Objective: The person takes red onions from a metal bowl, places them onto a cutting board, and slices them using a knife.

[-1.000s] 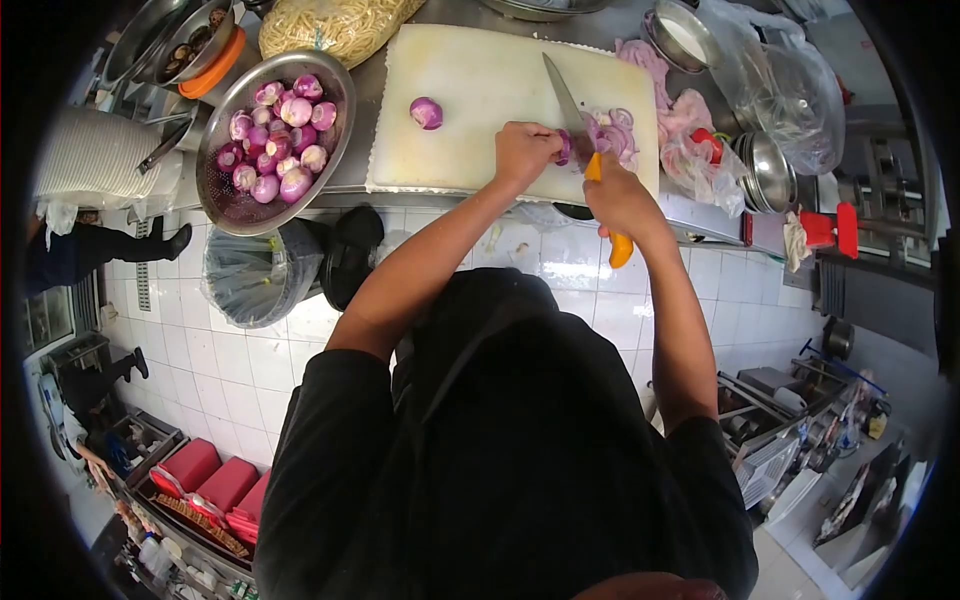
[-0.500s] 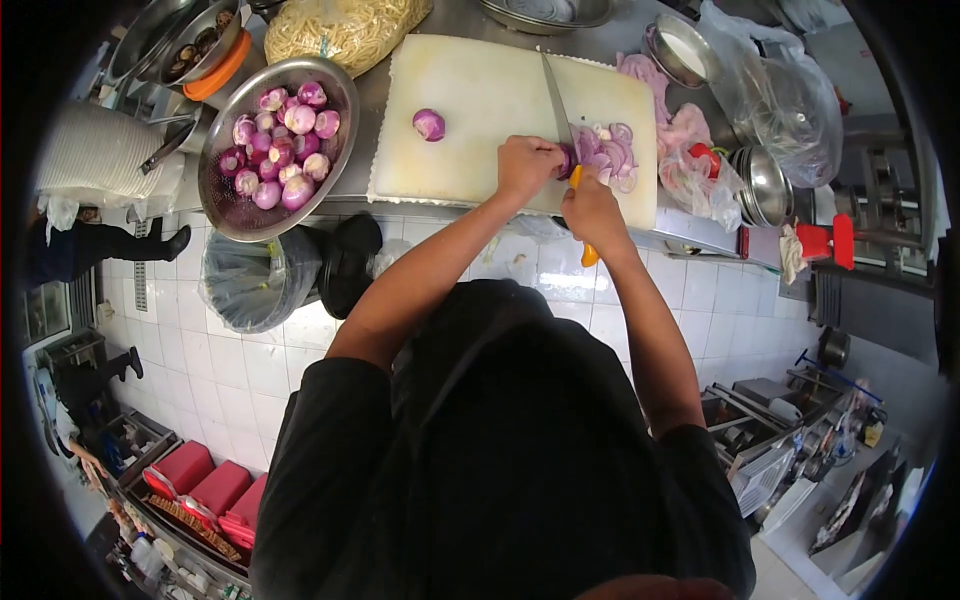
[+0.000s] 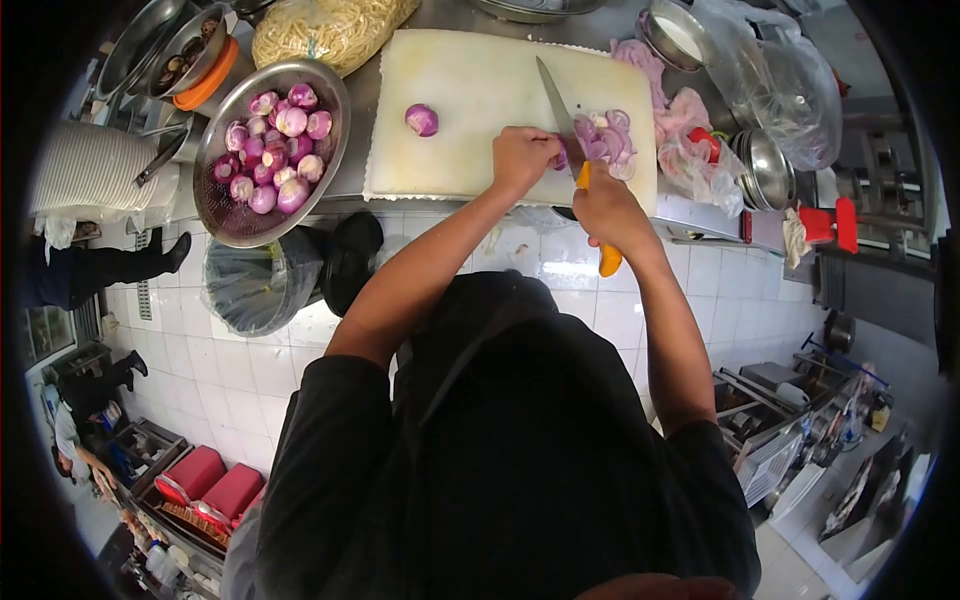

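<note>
My right hand (image 3: pixel 612 208) is closed around the yellow handle of a knife (image 3: pixel 557 100), whose blade points away from me across the white cutting board (image 3: pixel 460 70). Just left of the blade, the fingers of my left hand (image 3: pixel 525 160) pinch a cut piece of red onion (image 3: pixel 562 157), partly hidden by the fingertips. Purple onion slices (image 3: pixel 612 138) lie in a loose pile right of the blade. One whole peeled red onion (image 3: pixel 421 120) sits apart on the board's left side. More peeled onions (image 3: pixel 275 155) fill a metal colander (image 3: pixel 212 215) left of the board.
A bag of noodles (image 3: pixel 325 35) lies behind the colander. Right of the board are a pink cloth (image 3: pixel 685 115), a plastic bag (image 3: pixel 700 178) and stacked metal bowls (image 3: pixel 768 170). A lined bin (image 3: pixel 255 290) stands below the counter. Other people's legs (image 3: pixel 110 258) show far left.
My right hand has shifted slightly right, and the knife is angled more, its handle end swung right. My left hand still holds the onion piece. The whole view has shifted a little.
</note>
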Demonstrator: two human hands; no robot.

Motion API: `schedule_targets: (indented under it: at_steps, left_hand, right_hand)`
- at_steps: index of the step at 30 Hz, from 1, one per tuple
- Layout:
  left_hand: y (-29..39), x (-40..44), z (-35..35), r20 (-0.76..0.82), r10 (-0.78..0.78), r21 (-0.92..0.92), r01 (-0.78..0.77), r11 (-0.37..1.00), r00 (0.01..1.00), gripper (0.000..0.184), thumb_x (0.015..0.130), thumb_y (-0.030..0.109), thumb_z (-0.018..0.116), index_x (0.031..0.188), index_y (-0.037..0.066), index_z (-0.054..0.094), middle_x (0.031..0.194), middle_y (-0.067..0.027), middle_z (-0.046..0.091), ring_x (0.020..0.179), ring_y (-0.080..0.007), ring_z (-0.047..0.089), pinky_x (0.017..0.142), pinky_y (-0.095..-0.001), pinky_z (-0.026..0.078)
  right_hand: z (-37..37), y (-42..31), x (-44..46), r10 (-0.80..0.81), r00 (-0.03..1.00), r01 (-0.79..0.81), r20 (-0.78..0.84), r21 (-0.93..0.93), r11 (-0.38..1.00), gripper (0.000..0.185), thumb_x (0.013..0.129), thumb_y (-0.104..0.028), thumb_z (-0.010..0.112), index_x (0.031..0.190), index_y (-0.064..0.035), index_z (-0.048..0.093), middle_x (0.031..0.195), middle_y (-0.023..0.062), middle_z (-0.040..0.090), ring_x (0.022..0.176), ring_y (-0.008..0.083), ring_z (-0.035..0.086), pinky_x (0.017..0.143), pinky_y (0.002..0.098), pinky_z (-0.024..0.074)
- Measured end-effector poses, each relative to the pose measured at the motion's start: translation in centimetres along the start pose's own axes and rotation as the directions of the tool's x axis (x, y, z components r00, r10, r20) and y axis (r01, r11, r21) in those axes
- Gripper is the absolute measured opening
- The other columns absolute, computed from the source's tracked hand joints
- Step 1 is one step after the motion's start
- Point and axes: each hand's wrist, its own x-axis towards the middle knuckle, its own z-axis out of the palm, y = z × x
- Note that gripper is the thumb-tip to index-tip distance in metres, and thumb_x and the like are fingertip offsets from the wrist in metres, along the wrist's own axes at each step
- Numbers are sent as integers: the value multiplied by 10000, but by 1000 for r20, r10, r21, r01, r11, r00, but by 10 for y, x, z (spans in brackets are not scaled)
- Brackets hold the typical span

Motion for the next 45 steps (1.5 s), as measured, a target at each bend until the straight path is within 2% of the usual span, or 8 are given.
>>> schedule_targets:
  at_steps: [5,11,14,17,26,32,39,45]
  left_hand:
    - [-12,5,4,5,-13,-148,13,989,1000,185,765,89,693,848,-73,725,706,-111,708,610,-117,658,593,-246,548]
    - [-9,6,4,17,0,-56,1,998,1000,190,785,94,696,860,-78,724,733,-110,713,644,-121,668,611,-250,560]
    - [-10,5,4,10,-3,-13,3,1000,1000,193,778,103,690,845,-75,723,719,-100,709,627,-112,654,600,-239,543]
    - [-4,3,0,29,-25,27,24,999,999,200,769,113,683,833,-73,722,702,-89,704,610,-100,635,589,-232,523]
    - [-6,4,3,23,-18,-32,19,999,1000,204,764,132,671,783,-66,715,643,-64,674,590,-83,601,576,-233,498]
    - [0,0,0,27,-26,-11,26,1000,999,202,754,139,675,754,-60,713,632,-54,667,577,-78,583,557,-240,479]
    - [-5,7,1,14,7,-12,-7,1000,1000,230,754,155,683,797,-69,719,644,-77,676,588,-86,617,561,-230,501]
    - [-5,0,4,-5,-8,-10,8,1000,1000,226,756,156,676,791,-63,719,636,-74,672,585,-86,613,571,-235,502]
  right_hand:
    - [41,37,45,-149,970,136,-195,-77,988,304,844,-90,472,1078,104,444,711,264,637,527,337,650,563,424,539]
    - [15,26,45,-100,991,103,-95,34,994,321,847,-107,477,1084,104,431,793,310,638,555,354,660,590,444,546]
    - [-1,19,32,-43,998,45,-46,27,999,405,895,-140,455,1231,82,410,839,257,649,493,303,634,484,403,521]
    - [-13,4,10,30,999,-29,16,-24,999,473,882,-135,437,1296,87,384,888,245,649,494,293,632,491,392,522]
    - [-8,0,0,25,1000,-25,-5,34,999,359,819,-53,423,1130,124,440,832,265,646,479,301,622,508,407,518]
    - [-6,2,3,10,1000,-10,-11,41,999,318,837,-71,437,1095,113,447,785,265,644,493,309,629,513,410,523]
    - [20,18,30,-42,995,49,-86,78,996,356,868,-114,479,1140,106,411,764,285,642,526,329,650,532,418,535]
    - [-14,0,3,22,999,-22,31,0,1000,402,882,-115,441,1219,101,405,837,234,641,475,278,623,492,384,521]
